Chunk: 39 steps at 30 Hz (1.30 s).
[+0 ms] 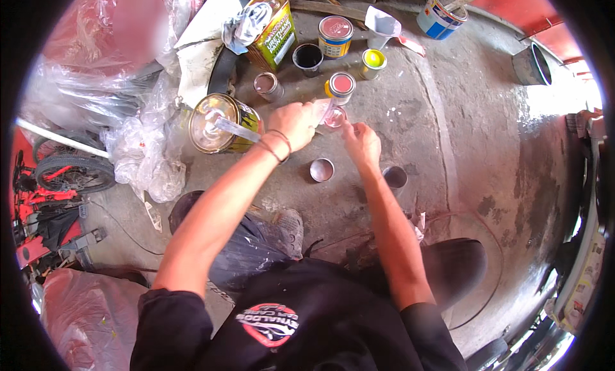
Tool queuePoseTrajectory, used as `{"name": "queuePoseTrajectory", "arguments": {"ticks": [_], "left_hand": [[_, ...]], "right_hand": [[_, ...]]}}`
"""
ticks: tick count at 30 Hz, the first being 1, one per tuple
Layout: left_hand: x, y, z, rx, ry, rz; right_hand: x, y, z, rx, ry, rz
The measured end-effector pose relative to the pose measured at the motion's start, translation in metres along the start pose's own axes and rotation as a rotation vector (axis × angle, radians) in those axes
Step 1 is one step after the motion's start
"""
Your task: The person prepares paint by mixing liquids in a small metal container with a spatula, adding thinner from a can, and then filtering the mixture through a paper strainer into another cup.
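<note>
From my end of the feed I look down on a grey, blotchy concrete floor (480, 147) marked with dark stains and pale scuffs. A narrow, pale strip (439, 121) runs along it, bowed by the fisheye. A smooth red panel (522, 6) bounds my view at the top right. Strong white light (544, 105) floods the right side, bleaching the ground there. On my left, crumpled clear plastic sheeting (77, 92) covers something reddish; below it I see a black-tyred spoked wheel (75, 172).
</note>
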<state>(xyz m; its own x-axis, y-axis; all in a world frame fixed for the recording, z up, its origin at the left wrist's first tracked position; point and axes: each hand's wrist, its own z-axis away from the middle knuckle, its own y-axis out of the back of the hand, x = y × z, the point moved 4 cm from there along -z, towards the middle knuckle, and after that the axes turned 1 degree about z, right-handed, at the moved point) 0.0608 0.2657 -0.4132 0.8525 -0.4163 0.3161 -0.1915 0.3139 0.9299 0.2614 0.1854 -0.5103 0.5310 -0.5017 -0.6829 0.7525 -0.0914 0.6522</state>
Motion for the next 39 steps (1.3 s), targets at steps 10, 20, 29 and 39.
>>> {"name": "queuePoseTrajectory", "arguments": {"ticks": [10, 20, 29, 39], "left_hand": [[-0.028, -0.013, -0.024, 0.195, 0.031, 0.185], [0.08, 0.002, 0.046, -0.47, 0.669, 2.065], [0.151, -0.001, 0.05, -0.588, 0.455, 2.365], [0.16, -0.035, 0.025, -0.383, 0.552, 2.216]], "right_hand": [[-0.037, -0.008, 0.009, 0.015, 0.383, -0.102], [-0.105, 0.176, 0.096, -0.284, 0.742, -0.215], [-0.077, 0.209, 0.097, -0.195, 0.535, -0.39], [-0.074, 0.245, 0.085, 0.239, 0.686, 0.005]]}}
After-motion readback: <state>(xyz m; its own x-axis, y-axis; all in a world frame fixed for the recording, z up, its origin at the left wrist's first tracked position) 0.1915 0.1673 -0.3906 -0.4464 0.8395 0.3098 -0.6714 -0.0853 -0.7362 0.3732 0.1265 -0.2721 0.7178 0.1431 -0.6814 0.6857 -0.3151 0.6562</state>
